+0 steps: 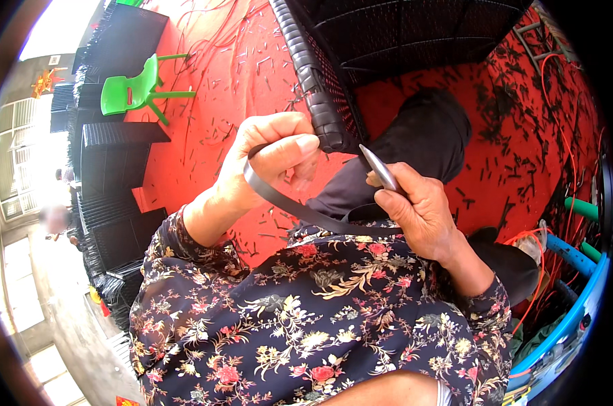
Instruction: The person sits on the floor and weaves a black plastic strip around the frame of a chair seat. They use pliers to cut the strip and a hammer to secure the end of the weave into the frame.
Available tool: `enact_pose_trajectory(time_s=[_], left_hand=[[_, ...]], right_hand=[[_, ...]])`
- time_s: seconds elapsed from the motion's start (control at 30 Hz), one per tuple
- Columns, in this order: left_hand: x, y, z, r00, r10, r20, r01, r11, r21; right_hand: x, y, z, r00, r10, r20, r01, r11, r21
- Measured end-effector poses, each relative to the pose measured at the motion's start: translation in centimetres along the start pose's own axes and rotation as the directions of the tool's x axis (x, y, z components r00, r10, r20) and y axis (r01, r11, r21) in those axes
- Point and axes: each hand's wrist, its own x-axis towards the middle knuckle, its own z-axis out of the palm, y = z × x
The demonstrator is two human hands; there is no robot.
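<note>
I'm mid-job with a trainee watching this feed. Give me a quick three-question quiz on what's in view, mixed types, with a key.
1. Multiple choice: Which hand holds the pointed metal tool?
A) left
B) right
C) neither

2. True or false: In the picture, the green chair is to the right of the woven black rim.

3. Fill in: The flat dark strip loops at the person's ____ hand.

Key:
1. B: the tool is in the right hand.
2. False: the green chair is to the left of the woven black rim.
3. Left: the strip bends round at the left hand.
</note>
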Motion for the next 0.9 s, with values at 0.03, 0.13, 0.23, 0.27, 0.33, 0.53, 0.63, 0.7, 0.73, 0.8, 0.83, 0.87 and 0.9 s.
enact_pose_trajectory(time_s=[0.03, 0.13, 0.23, 0.27, 0.33, 0.53, 0.63, 0.7, 0.73, 0.8, 0.83, 0.87, 0.9], left_hand=[[0.0, 0.0, 0.1, 1.0, 0.001, 0.001, -0.001, 1.0, -0.012], [0.1, -0.1, -0.1, 0.999, -0.007, 0.034, 0.009, 0.999, -0.054], [0.2, -0.8, -0.5, 0.996, 0.043, 0.082, -0.03, 0.987, -0.157], [0.3, -0.9, -0.6, 0.994, 0.051, 0.098, -0.035, 0.986, -0.166], [0.4, -1.0, -1.0, 0.989, 0.07, 0.131, -0.045, 0.982, -0.186], [0.8, -2.2, -1.4, 0.967, 0.159, 0.2, -0.107, 0.963, -0.247], [0.9, -2.6, -1.4, 0.963, 0.179, 0.201, -0.125, 0.959, -0.256], [0.9, -2.6, -1.5, 0.963, 0.184, 0.199, -0.136, 0.963, -0.234], [1.0, -2.6, -1.5, 0.962, 0.187, 0.198, -0.141, 0.965, -0.223], [1.0, -2.7, -1.4, 0.965, 0.189, 0.18, -0.156, 0.97, -0.184], [0.9, -2.7, -1.4, 0.967, 0.191, 0.171, -0.163, 0.973, -0.164], [0.9, -2.6, -1.3, 0.972, 0.173, 0.161, -0.145, 0.975, -0.169], [0.8, -2.4, -1.2, 0.976, 0.155, 0.153, -0.128, 0.976, -0.175]], right_hand=[[0.1, 0.0, 0.0, 1.0, -0.004, 0.005, 0.004, 1.0, 0.005], [0.3, 0.1, 0.0, 0.998, 0.031, 0.059, -0.031, 1.0, -0.005], [0.6, -0.1, 0.3, 0.995, 0.077, 0.059, -0.087, 0.98, 0.182], [0.7, -0.2, 0.3, 0.992, 0.112, 0.061, -0.124, 0.965, 0.23], [0.9, -0.5, 0.1, 0.981, 0.183, 0.07, -0.196, 0.926, 0.323], [1.0, -0.9, -0.1, 0.955, 0.252, 0.156, -0.295, 0.845, 0.445], [0.7, -0.9, 0.1, 0.962, 0.227, 0.153, -0.271, 0.868, 0.416], [0.6, -0.6, 0.4, 0.977, 0.168, 0.135, -0.204, 0.921, 0.332], [0.5, -0.8, 0.3, 0.976, 0.167, 0.141, -0.205, 0.926, 0.318], [0.5, -1.1, 0.5, 0.98, 0.149, 0.134, -0.184, 0.937, 0.296], [0.5, -1.0, 0.5, 0.981, 0.144, 0.133, -0.177, 0.944, 0.278], [0.5, -0.9, 0.6, 0.981, 0.139, 0.132, -0.17, 0.95, 0.261], [0.5, -0.9, 0.6, 0.982, 0.135, 0.13, -0.163, 0.957, 0.241]])
